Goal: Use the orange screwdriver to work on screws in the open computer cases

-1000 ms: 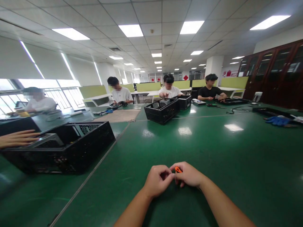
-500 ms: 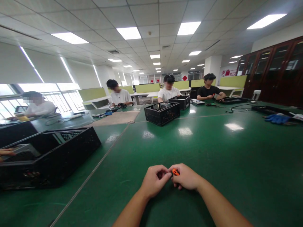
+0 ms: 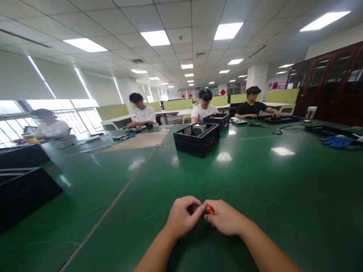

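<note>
Just above the green table (image 3: 159,185), my two hands meet at the fingertips in the lower middle. My right hand (image 3: 225,217) is closed around a small orange and black tool handle (image 3: 210,210); the rest of it is hidden, so its exact kind cannot be told. My left hand (image 3: 183,217) has its thumb and fingertips pinched together beside the orange handle, touching or almost touching the right fingers. Whether something small sits in that pinch I cannot make out.
Black computer cases stand at the left edge (image 3: 25,196) and across the table (image 3: 195,141), the latter with a grey metal box (image 3: 199,129) in it. Blue gloves (image 3: 337,141) lie at right. Co-workers sit along the far side; a brown mat (image 3: 138,142) lies ahead.
The near-left computer case has slid left, partly out of view. A grey metal box now stands higher in the middle case. The co-worker in black has reached sideways. My hands have barely moved.
</note>
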`<action>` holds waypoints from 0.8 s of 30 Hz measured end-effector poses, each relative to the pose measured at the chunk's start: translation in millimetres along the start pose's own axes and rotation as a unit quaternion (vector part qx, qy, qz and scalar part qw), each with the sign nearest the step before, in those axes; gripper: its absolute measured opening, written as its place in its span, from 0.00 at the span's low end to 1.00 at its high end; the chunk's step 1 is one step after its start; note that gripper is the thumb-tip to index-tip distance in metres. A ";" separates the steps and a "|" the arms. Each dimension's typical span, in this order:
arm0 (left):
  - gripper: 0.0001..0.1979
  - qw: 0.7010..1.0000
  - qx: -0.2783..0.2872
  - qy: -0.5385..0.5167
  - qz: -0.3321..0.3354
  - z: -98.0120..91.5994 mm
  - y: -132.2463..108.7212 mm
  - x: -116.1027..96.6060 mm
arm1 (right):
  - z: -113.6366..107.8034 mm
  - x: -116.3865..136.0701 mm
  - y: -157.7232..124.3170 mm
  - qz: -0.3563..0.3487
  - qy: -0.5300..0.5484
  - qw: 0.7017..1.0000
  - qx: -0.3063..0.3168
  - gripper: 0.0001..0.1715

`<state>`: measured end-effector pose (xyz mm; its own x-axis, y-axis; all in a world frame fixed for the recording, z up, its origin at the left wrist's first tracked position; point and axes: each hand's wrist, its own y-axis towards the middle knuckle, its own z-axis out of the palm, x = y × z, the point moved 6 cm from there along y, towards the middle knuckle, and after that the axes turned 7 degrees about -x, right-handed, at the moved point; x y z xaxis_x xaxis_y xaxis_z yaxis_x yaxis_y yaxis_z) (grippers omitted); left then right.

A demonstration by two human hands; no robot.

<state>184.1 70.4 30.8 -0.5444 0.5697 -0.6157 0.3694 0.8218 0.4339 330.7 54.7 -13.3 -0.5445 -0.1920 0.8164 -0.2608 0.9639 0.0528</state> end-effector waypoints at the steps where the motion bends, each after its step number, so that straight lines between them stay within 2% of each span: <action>1: 0.10 0.999 0.010 0.029 0.027 -6.5 -5.3 -9.5 | -4.2 9.4 -8.1 -0.012 -0.026 0.999 -0.017 0.09; 3: 0.07 0.986 -0.001 0.096 0.135 -21.8 -21.1 -33.3 | -5.6 30.1 -22.5 -0.037 -0.096 0.994 -0.034 0.10; 6: 0.09 0.925 -0.060 0.160 0.338 -36.1 -51.3 -61.3 | 11.6 54.2 -30.3 -0.050 -0.249 0.967 0.004 0.13; 8: 0.13 0.900 -0.060 0.183 0.391 -32.5 -59.7 -62.0 | 28.2 60.5 -25.9 -0.048 -0.312 0.947 0.055 0.14; 10: 0.15 0.904 -0.036 0.189 0.380 -24.3 -54.0 -54.3 | 38.9 59.9 -16.8 -0.050 -0.325 0.941 0.078 0.16; 11: 0.14 0.912 -0.025 0.180 0.367 -20.8 -48.4 -50.2 | 39.9 57.5 -11.0 -0.049 -0.326 0.941 0.070 0.17; 14: 0.08 0.937 0.013 0.138 0.322 -12.2 -31.4 -39.7 | 26.0 43.6 7.1 -0.025 -0.336 0.941 -0.025 0.18; 16: 0.08 0.950 0.020 0.111 0.292 -9.7 -25.9 -34.7 | 14.1 34.1 16.1 -0.010 -0.338 0.938 -0.076 0.18; 19: 0.11 0.968 0.007 0.086 0.235 -10.0 -24.8 -28.0 | 6.3 24.9 22.7 0.001 -0.327 0.940 -0.098 0.20; 21: 0.13 0.973 0.030 0.112 0.202 -9.4 -17.8 -23.4 | 8.6 21.9 22.9 0.013 -0.322 0.941 -0.103 0.21; 23: 0.12 0.966 0.054 0.176 0.179 -12.3 8.7 -16.3 | 17.6 20.7 22.2 0.018 -0.320 0.942 -0.096 0.21; 24: 0.09 0.960 0.059 0.216 0.169 -15.8 32.1 -10.5 | 23.4 20.6 22.4 0.017 -0.320 0.943 -0.090 0.21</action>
<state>189.8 90.6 61.5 -0.6309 0.7677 -0.1123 0.6481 0.6010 0.4677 295.1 68.0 -8.8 -0.9344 -0.1773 0.3090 -0.1268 0.9761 0.1766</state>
